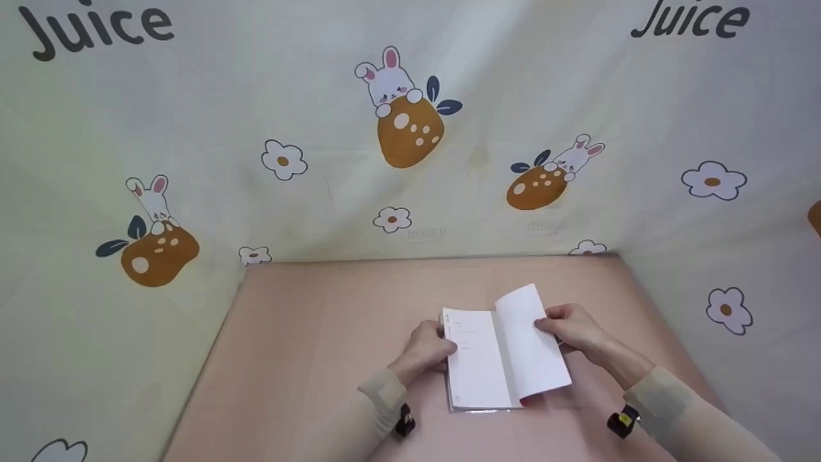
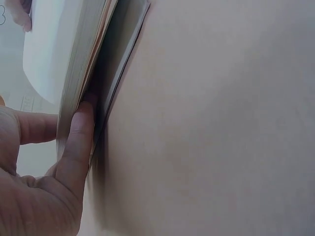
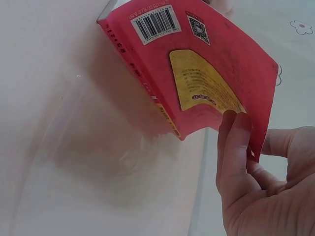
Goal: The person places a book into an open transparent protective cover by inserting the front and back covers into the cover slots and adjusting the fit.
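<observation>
An open book [image 1: 474, 359] with nearly blank white pages is held over the table. Its left edge is gripped by my left hand [image 1: 426, 350], thumb on the page. In the left wrist view, a finger of that hand [image 2: 49, 191] tucks in beside the thick page block [image 2: 81, 64], next to a greyish cover [image 2: 115, 64]. My right hand [image 1: 580, 330] pinches the lifted, curving right side [image 1: 529, 340]. The right wrist view shows that hand's fingertips [image 3: 238, 128] against the red back cover [image 3: 241, 64], which bears a barcode, a QR code and a yellow panel.
A pinkish table top [image 1: 308, 340] lies beneath the hands. Behind and at both sides hangs a pale cloth [image 1: 321, 212] printed with rabbits, orange fruit, flowers and the word "Juice". Small dark devices [image 1: 404, 420] sit at both wrists.
</observation>
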`<action>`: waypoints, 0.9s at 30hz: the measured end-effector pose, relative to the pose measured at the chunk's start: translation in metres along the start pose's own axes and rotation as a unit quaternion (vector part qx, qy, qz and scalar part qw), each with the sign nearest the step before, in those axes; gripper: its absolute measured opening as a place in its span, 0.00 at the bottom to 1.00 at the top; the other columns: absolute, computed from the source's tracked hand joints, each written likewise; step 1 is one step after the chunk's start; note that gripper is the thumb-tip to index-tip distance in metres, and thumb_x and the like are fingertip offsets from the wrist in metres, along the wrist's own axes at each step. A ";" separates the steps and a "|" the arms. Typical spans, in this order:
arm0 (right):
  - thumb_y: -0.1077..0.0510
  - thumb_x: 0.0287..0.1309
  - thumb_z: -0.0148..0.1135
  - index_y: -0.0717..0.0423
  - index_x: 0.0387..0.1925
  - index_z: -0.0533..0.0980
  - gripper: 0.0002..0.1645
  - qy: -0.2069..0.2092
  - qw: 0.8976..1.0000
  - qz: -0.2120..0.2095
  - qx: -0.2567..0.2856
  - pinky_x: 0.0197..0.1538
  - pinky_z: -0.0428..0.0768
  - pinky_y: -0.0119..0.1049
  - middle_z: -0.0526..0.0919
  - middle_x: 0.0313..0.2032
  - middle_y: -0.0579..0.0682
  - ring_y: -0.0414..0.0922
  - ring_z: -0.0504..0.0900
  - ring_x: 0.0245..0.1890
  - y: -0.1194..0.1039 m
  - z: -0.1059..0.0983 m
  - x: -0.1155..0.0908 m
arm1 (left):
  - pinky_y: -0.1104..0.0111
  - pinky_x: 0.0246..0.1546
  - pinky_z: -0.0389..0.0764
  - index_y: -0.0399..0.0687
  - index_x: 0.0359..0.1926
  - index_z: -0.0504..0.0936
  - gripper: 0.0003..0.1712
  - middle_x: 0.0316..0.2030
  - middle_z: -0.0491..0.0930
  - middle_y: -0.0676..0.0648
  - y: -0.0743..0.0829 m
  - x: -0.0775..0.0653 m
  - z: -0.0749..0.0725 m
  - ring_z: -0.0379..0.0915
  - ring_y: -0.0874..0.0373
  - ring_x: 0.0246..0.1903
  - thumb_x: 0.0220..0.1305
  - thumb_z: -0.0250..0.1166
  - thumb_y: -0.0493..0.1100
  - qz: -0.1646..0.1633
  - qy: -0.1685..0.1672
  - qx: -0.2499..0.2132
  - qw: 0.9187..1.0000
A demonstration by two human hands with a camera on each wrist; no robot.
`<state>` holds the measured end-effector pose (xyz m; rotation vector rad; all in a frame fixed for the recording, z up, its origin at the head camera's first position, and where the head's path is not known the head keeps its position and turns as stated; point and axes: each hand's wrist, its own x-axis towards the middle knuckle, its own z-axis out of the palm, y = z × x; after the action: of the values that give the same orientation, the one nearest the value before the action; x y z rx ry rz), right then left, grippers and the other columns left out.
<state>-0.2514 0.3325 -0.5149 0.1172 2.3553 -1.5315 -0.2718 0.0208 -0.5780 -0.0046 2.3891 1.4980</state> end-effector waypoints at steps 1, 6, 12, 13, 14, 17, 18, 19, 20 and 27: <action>0.56 0.78 0.63 0.71 0.56 0.83 0.20 -0.001 1.000 0.000 0.000 0.37 0.94 0.39 0.93 0.36 0.49 0.42 0.93 0.35 -0.001 0.001 0.000 | 0.66 0.30 0.90 0.32 0.67 0.82 0.31 0.44 0.86 0.43 0.000 0.000 -0.001 0.86 0.53 0.34 0.62 0.66 0.33 -0.001 0.002 0.003 1.000; 0.56 0.78 0.64 0.71 0.56 0.83 0.20 -0.002 1.000 0.002 -0.002 0.36 0.94 0.38 0.93 0.35 0.49 0.42 0.93 0.33 -0.001 0.004 0.002 | 0.64 0.31 0.91 0.33 0.66 0.83 0.31 0.44 0.86 0.42 -0.003 0.001 -0.007 0.87 0.52 0.35 0.60 0.64 0.32 0.002 0.005 0.003 1.000; 0.54 0.79 0.63 0.70 0.57 0.84 0.21 -0.011 1.000 0.000 -0.004 0.35 0.93 0.37 0.93 0.35 0.48 0.41 0.93 0.32 0.001 0.006 0.003 | 0.62 0.35 0.93 0.31 0.64 0.83 0.30 0.45 0.87 0.40 -0.008 0.001 -0.014 0.87 0.51 0.38 0.58 0.63 0.31 0.007 0.007 0.001 1.000; 0.54 0.79 0.63 0.70 0.57 0.84 0.21 -0.014 1.000 -0.001 -0.004 0.35 0.93 0.37 0.93 0.35 0.48 0.41 0.93 0.32 0.001 0.007 0.004 | 0.61 0.36 0.93 0.31 0.63 0.83 0.30 0.46 0.86 0.40 -0.008 0.001 -0.016 0.86 0.51 0.38 0.57 0.63 0.31 0.008 0.007 0.001 1.000; 0.54 0.79 0.63 0.70 0.57 0.84 0.21 -0.016 1.000 -0.001 -0.002 0.35 0.93 0.37 0.93 0.34 0.48 0.41 0.93 0.32 0.001 0.007 0.004 | 0.61 0.36 0.93 0.31 0.63 0.83 0.30 0.46 0.86 0.40 -0.009 0.001 -0.017 0.86 0.51 0.38 0.57 0.62 0.31 0.009 0.008 0.000 1.000; 0.54 0.79 0.63 0.70 0.57 0.84 0.21 -0.020 1.000 -0.001 -0.003 0.35 0.94 0.38 0.93 0.34 0.48 0.41 0.93 0.31 0.001 0.008 0.004 | 0.61 0.35 0.93 0.31 0.62 0.84 0.29 0.45 0.87 0.40 -0.010 0.001 -0.021 0.87 0.50 0.37 0.56 0.62 0.31 0.010 0.007 -0.005 1.000; 0.54 0.79 0.63 0.70 0.57 0.84 0.21 -0.020 1.000 -0.001 -0.003 0.35 0.94 0.38 0.93 0.34 0.48 0.41 0.93 0.31 0.001 0.009 0.004 | 0.61 0.34 0.93 0.31 0.62 0.84 0.29 0.46 0.87 0.40 -0.010 0.001 -0.022 0.87 0.51 0.37 0.56 0.63 0.31 0.009 0.007 -0.004 1.000; 0.54 0.80 0.63 0.70 0.57 0.84 0.21 -0.021 1.000 -0.001 -0.004 0.35 0.94 0.38 0.94 0.34 0.48 0.41 0.94 0.31 0.001 0.009 0.005 | 0.61 0.34 0.93 0.31 0.62 0.84 0.30 0.46 0.87 0.40 -0.011 0.001 -0.023 0.87 0.51 0.37 0.57 0.63 0.32 0.009 0.007 -0.003 1.000; 0.54 0.80 0.63 0.70 0.57 0.84 0.21 -0.021 1.000 -0.002 -0.004 0.35 0.94 0.38 0.94 0.34 0.48 0.41 0.94 0.32 0.001 0.010 0.005 | 0.61 0.34 0.93 0.31 0.62 0.84 0.30 0.46 0.87 0.40 -0.011 0.001 -0.024 0.87 0.51 0.37 0.57 0.63 0.32 0.007 0.008 0.000 1.000; 0.55 0.80 0.61 0.69 0.55 0.84 0.20 -0.025 1.000 0.000 -0.003 0.34 0.94 0.39 0.94 0.33 0.48 0.42 0.94 0.30 -0.002 0.015 0.006 | 0.63 0.39 0.92 0.31 0.59 0.85 0.26 0.46 0.88 0.40 -0.013 0.000 -0.031 0.85 0.51 0.40 0.57 0.64 0.33 0.011 0.034 0.063 0.997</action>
<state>-0.2540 0.3175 -0.5206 0.0765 2.3206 -1.5086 -0.2775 -0.0127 -0.5769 0.0014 2.5414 1.3749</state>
